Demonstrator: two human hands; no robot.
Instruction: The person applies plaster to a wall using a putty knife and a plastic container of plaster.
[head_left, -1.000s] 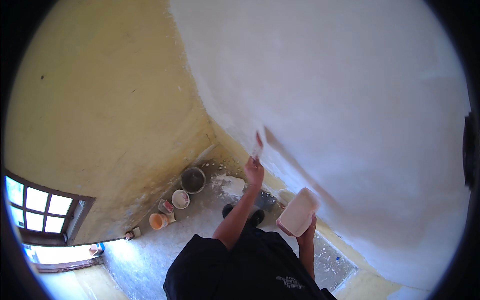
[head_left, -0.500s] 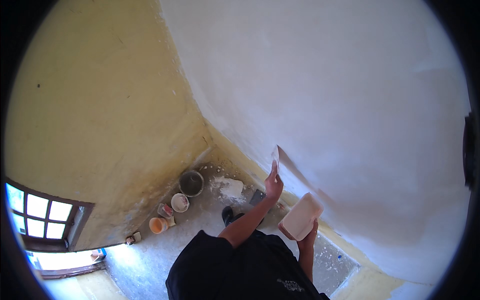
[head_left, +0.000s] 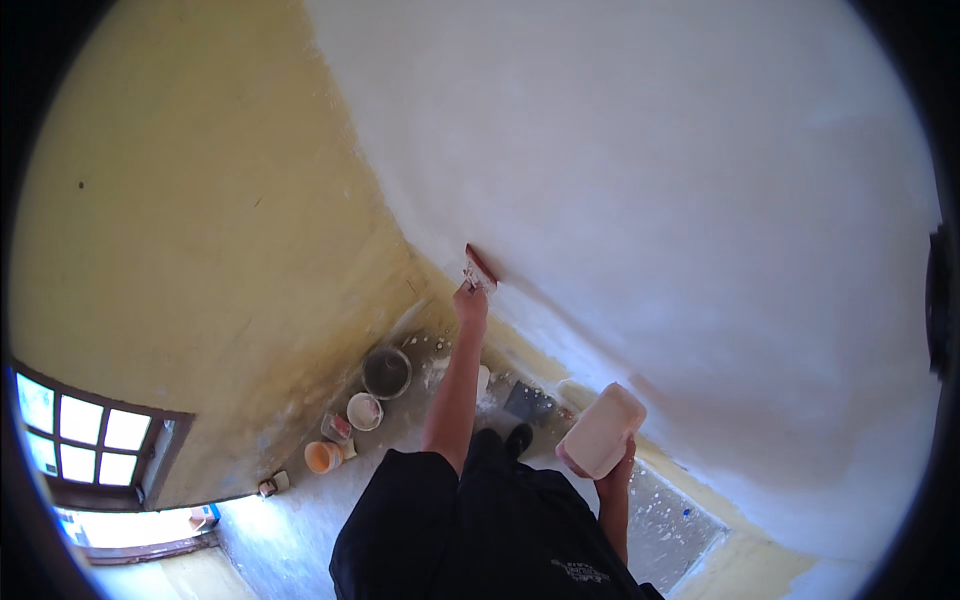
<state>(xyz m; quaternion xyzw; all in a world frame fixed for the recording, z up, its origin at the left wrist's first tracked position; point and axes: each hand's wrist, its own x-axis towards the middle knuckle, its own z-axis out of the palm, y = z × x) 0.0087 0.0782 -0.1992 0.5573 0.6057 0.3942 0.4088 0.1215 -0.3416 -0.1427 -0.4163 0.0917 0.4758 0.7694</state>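
My left hand (head_left: 470,305), at the end of my raised arm, is closed on a red-edged putty spreader (head_left: 478,268) smeared with white, its blade against the white-coated wall (head_left: 680,200) just right of the boundary with bare yellow plaster. My right hand (head_left: 620,458), lower right, grips a pinkish rectangular tub (head_left: 601,429) with a pale, smooth content or surface; the fingers behind it are partly hidden. A shadow of the spreader and arm runs down the white wall.
A yellow wall (head_left: 190,220) meets the white one in a corner. A grey bucket (head_left: 387,372), white bucket (head_left: 365,411), orange bucket (head_left: 323,457) and small tubs stand on the splattered concrete floor (head_left: 270,550). A barred window (head_left: 78,428) is at left; my shoe (head_left: 519,439) shows below.
Compared with half a second ago, my left hand and spreader have moved up and to the left along the wall. My right hand still holds the tub in nearly the same place.
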